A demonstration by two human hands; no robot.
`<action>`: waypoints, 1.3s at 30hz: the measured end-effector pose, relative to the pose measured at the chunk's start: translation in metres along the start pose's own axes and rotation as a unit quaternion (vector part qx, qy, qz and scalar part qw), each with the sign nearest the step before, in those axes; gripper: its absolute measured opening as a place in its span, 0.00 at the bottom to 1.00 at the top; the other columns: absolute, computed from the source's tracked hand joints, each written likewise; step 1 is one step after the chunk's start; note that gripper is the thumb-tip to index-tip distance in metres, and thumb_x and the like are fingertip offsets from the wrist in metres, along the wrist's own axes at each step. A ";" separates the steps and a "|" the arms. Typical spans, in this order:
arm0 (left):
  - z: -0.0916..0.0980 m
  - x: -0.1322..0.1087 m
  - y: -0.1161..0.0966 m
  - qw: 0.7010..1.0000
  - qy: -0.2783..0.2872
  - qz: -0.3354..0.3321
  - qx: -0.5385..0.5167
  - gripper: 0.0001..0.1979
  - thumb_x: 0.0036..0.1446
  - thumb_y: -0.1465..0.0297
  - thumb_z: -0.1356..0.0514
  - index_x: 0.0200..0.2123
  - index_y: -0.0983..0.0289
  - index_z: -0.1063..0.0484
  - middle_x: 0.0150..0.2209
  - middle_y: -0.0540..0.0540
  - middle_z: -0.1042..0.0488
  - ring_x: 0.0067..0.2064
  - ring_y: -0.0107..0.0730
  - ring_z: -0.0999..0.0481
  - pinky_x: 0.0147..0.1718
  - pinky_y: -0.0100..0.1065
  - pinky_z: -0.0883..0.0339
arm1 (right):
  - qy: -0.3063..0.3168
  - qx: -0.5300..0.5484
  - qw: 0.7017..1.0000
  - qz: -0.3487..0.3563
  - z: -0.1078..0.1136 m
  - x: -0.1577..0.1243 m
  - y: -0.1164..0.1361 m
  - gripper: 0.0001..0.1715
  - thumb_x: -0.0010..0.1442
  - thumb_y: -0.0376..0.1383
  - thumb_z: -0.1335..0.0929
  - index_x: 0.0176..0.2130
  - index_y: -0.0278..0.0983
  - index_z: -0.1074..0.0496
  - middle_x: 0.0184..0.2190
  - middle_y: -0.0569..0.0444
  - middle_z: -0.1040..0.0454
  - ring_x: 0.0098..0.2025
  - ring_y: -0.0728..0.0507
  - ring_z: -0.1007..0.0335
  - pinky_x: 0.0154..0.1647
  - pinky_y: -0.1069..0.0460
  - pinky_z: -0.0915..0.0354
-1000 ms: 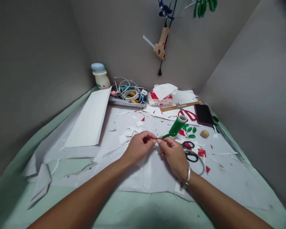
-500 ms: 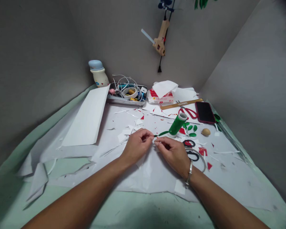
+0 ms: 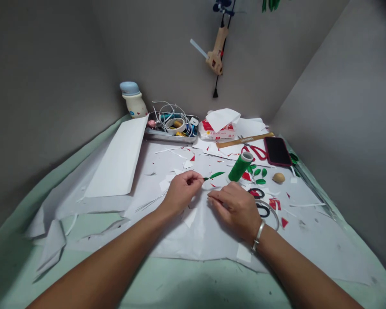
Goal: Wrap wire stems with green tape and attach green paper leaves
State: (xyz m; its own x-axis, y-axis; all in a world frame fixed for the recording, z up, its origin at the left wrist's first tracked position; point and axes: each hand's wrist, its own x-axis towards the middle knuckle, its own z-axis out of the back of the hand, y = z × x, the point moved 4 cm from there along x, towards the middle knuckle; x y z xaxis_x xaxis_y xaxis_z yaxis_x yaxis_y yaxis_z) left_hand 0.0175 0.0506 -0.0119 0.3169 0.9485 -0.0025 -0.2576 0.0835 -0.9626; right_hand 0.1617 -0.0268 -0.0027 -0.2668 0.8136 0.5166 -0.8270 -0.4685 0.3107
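My left hand point(image 3: 182, 191) is closed in a pinch on the dark base of a slim green artificial leaf point(image 3: 217, 175), whose tip points right. To the right and a little nearer, my right hand point(image 3: 237, 209) is closed with thumb and forefinger together; whatever it may pinch is too small to make out. A spool of green thread point(image 3: 239, 168) stands just beyond the right hand. Beside that hand are black-handled scissors point(image 3: 256, 193), partly hidden, and a ring-shaped roll point(image 3: 276, 219). Several small green leaves point(image 3: 260, 181) lie right of the spool.
Along the back sit a bottle point(image 3: 135, 103), a metal tray of supplies point(image 3: 172, 138), a tissue pack point(image 3: 217, 132), red scissors point(image 3: 257, 152) and a phone point(image 3: 277, 151). A folded white card point(image 3: 116, 163) lies left. Wires point(image 3: 151, 201) and paper scraps are scattered. A glue gun point(image 3: 217, 53) hangs on the wall.
My hands have moved apart: the left slightly up and left with the leaf, the right down and to the right. The leaf now shows clear of the spool.
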 end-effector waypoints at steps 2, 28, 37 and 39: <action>0.001 0.000 0.000 1.000 -0.007 -0.008 0.021 0.07 0.52 0.67 0.41 0.30 0.64 0.28 0.25 0.50 0.32 0.27 0.28 0.36 0.29 0.31 0.43 | -0.033 -0.006 0.999 0.014 0.008 0.002 0.002 0.09 0.63 0.34 0.34 0.37 0.38 0.23 0.25 0.53 0.28 0.32 0.44 0.40 0.36 0.48 0.41; -0.005 -0.006 -0.010 0.983 0.156 -0.044 -0.090 0.09 0.54 0.64 0.38 0.34 0.64 0.25 0.29 0.51 0.28 0.29 0.27 0.33 0.29 0.29 0.40 | 0.001 0.228 0.966 -0.121 -0.004 0.007 -0.039 0.10 0.62 0.38 0.34 0.36 0.39 0.24 0.34 0.53 0.23 0.34 0.46 0.30 0.37 0.51 0.36; 0.002 0.000 -0.006 0.989 0.011 -0.107 0.098 0.05 0.53 0.70 0.42 0.30 0.63 0.26 0.29 0.52 0.27 0.31 0.31 0.31 0.33 0.32 0.39 | -0.009 0.066 0.997 0.043 0.004 0.005 -0.012 0.10 0.64 0.37 0.35 0.37 0.39 0.22 0.26 0.54 0.30 0.30 0.47 0.36 0.35 0.50 0.43; -0.002 -0.002 -0.007 0.976 0.044 -0.146 0.157 0.06 0.52 0.73 0.43 0.29 0.63 0.26 0.31 0.52 0.27 0.32 0.31 0.31 0.34 0.32 0.39 | -0.034 0.075 0.996 0.029 0.009 0.006 -0.016 0.10 0.64 0.37 0.34 0.37 0.39 0.22 0.26 0.54 0.29 0.30 0.46 0.36 0.35 0.50 0.43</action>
State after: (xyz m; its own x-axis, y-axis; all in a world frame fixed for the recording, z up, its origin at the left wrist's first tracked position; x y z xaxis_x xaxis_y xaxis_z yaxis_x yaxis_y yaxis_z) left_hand 0.0205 0.0475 -0.0059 0.4920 0.8414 0.2234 -0.4079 0.4495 -0.7947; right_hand 0.1773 -0.0174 0.0028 -0.2742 0.7605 0.5886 -0.7264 -0.5649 0.3914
